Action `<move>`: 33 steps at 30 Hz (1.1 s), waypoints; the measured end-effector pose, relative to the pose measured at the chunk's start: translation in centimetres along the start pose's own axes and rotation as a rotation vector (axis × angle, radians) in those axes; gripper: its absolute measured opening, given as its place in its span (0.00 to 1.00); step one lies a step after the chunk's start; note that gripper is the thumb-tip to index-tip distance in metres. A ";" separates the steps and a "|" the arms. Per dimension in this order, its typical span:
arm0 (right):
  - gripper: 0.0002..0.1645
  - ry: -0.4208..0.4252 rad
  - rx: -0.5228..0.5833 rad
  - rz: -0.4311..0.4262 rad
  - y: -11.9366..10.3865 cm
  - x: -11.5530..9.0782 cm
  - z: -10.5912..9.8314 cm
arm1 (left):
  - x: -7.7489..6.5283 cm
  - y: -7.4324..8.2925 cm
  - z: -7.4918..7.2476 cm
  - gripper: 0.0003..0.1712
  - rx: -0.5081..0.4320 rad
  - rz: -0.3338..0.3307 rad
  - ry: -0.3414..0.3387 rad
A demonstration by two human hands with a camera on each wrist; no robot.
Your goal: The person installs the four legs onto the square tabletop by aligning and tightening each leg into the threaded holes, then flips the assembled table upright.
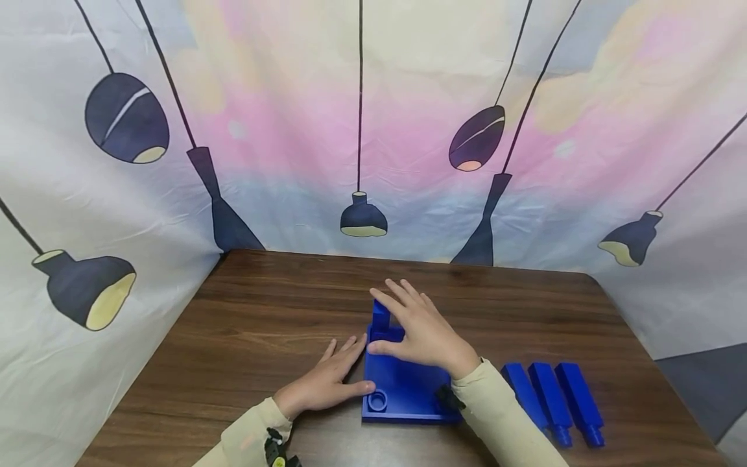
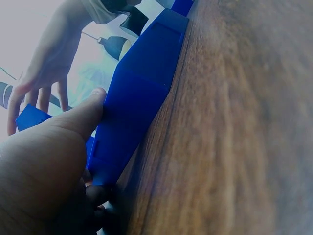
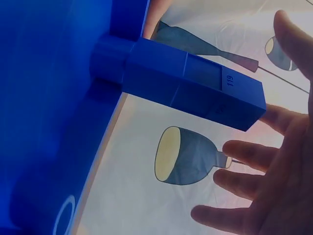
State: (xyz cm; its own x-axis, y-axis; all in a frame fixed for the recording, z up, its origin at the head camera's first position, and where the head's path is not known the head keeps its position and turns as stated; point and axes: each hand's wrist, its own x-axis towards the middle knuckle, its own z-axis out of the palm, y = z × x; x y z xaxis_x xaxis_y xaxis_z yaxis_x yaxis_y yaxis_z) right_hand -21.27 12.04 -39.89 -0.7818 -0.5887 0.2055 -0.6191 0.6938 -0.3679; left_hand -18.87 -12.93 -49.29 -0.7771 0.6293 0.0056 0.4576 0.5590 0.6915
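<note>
A square blue panel with a raised rim (image 1: 408, 389) lies on the table with its hollow side up. My left hand (image 1: 327, 384) rests along its left edge, fingers straight, thumb at the near-left corner beside a round socket (image 1: 377, 401). From the far-left corner socket rises a square blue leg (image 3: 195, 83), marked 119 near its top. Around that leg my right hand (image 1: 425, 332) hovers with spread fingers; in the right wrist view a fingertip is right at the leg's top end, and nothing is gripped. The right hand and sleeve hide the panel's right part.
Three more blue legs (image 1: 550, 399) with narrow round ends lie side by side to the right of the panel, close to the right sleeve. The brown wooden table (image 1: 280, 305) ends at a printed cloth backdrop (image 1: 292, 130) with hanging lamps.
</note>
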 end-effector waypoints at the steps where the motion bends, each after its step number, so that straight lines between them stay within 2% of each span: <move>1: 0.58 -0.002 -0.009 0.001 0.0 -0.1 -0.1 | 0.0 0.0 0.0 0.54 0.000 -0.001 0.000; 14: 0.57 0.028 -0.063 -0.007 0.7 -1.4 -0.8 | 0.0 0.1 0.1 0.54 0.001 -0.004 0.006; 33: 0.57 0.044 -0.086 0.069 2.4 -4.1 -2.2 | -0.1 -0.2 0.2 0.54 0.014 -0.006 0.019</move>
State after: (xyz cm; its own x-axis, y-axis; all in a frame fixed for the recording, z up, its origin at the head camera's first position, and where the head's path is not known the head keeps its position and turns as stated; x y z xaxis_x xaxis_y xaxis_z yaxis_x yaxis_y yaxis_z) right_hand -19.74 17.03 -39.59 -0.8241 -0.5208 0.2228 -0.5663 0.7663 -0.3034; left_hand -18.81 -12.94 -49.54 -0.7883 0.6151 0.0153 0.4585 0.5706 0.6813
